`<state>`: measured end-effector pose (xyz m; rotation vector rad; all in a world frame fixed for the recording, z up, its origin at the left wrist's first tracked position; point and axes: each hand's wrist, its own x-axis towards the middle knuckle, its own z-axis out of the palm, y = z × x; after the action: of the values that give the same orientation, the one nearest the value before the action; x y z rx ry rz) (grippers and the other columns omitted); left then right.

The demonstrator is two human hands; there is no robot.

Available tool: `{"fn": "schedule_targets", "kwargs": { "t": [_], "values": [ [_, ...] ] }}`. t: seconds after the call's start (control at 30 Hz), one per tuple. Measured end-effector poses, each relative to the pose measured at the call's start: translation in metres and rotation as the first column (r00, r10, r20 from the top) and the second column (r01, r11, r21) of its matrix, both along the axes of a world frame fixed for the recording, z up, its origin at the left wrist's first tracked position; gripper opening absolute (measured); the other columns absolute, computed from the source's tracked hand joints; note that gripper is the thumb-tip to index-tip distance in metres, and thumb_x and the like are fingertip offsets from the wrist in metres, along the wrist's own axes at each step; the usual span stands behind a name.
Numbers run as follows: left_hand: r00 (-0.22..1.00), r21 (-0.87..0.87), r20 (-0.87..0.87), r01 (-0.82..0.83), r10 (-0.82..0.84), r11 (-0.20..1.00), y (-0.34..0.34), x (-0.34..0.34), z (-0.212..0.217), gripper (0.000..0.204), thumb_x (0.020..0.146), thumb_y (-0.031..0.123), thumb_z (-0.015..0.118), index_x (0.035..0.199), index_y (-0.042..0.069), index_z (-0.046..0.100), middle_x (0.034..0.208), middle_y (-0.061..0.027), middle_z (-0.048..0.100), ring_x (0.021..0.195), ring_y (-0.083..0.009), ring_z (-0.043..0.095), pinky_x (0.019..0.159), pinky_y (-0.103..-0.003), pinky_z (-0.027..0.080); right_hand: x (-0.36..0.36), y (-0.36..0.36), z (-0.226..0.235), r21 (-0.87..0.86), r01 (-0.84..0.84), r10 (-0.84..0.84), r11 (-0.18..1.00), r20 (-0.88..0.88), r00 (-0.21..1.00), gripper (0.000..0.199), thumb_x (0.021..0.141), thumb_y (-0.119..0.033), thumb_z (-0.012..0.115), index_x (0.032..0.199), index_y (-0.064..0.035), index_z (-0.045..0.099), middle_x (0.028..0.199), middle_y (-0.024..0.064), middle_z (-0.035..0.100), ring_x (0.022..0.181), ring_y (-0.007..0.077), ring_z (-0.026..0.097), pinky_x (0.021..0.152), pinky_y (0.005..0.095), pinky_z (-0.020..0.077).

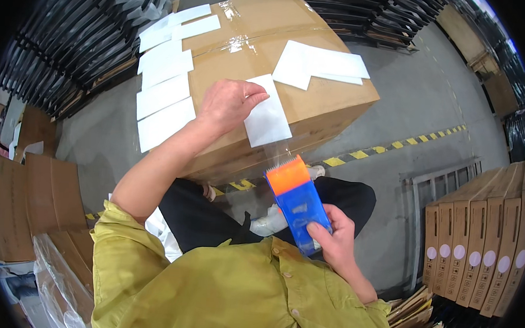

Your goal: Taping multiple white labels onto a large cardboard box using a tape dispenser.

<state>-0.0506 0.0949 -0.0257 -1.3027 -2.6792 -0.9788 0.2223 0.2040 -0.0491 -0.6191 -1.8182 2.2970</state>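
My left hand (227,105) is closed in a pinch, its thumb and fingertips at the upper part of a white paper packet (268,125). That packet lies at the near edge of a large cardboard box (251,46), its lower end sticking out past the edge. In my right hand (337,238) is a blue and orange tape dispenser (299,205), held below the packet with its toothed end up. A strip of clear tape (277,153) runs from the dispenser to the packet's lower end.
More white packets (166,122) overlap in a row along the box's left side, and a few others (338,63) lie at its right. Black racks (78,32) stand behind. Flat brown cartons (474,237) line up at right; brown boxes (53,196) stand at left.
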Motion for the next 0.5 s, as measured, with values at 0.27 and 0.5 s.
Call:
{"fn": "schedule_targets", "kwargs": {
  "t": [0.27, 0.5],
  "values": [
    [0.967, -0.015, -0.243, -0.083, 0.077, 0.996, 0.013, -0.033, -0.041, 0.016, 0.075, 0.026, 0.06, 0.084, 0.014, 0.068, 0.117, -0.0109, 0.052, 0.095, -0.0286, 0.056, 0.078, -0.036, 0.046, -0.031, 0.0, -0.004, -0.011, -0.01, 0.01, 1.0, 0.019, 1.0, 0.032, 0.076, -0.017, 0.066, 0.096, 0.0055, 0.054, 0.081, 0.0071, 0.062, 0.07, 0.0067, 0.055, 0.064, 0.0201, 0.0454],
    [0.918, 0.066, -0.393, -0.039, 0.062, 0.997, 0.019, -0.046, -0.077, 0.017, 0.078, 0.018, 0.058, 0.093, 0.012, 0.064, 0.102, -0.0092, 0.058, 0.092, -0.0276, 0.054, 0.078, -0.036, 0.044, -0.039, -0.001, -0.022, -0.058, 0.009, -0.005, 0.998, 0.062, 0.998, 0.03, 0.076, -0.018, 0.067, 0.092, 0.0051, 0.056, 0.079, 0.0065, 0.062, 0.067, 0.006, 0.054, 0.062, 0.02, 0.0451]
  ]
}}
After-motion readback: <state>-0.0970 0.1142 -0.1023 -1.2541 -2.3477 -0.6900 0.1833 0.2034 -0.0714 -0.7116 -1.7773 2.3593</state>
